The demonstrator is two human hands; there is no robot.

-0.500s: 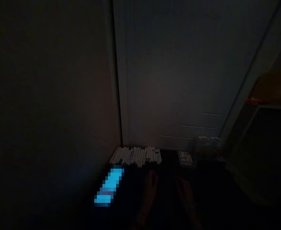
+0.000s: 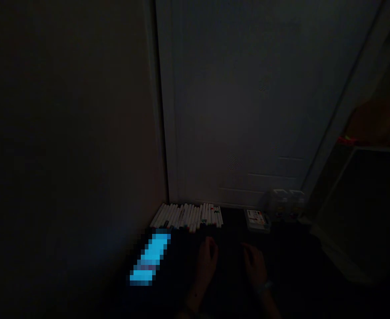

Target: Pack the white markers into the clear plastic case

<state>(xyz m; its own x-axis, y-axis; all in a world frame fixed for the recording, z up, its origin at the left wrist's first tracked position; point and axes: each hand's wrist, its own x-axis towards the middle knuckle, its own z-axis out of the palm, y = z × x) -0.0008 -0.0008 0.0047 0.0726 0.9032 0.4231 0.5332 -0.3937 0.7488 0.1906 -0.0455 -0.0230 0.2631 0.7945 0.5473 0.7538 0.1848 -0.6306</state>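
I log the left hand (image 2: 206, 261) and right hand (image 2: 255, 266) at lower centre, too dark to tell their grip; a row of white markers (image 2: 186, 217) lies near, just above both.

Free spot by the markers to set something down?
Dark gap between the marker row and the small box looks free, as does the strip between left hand and right hand. Crowded: the row itself and the clear containers.
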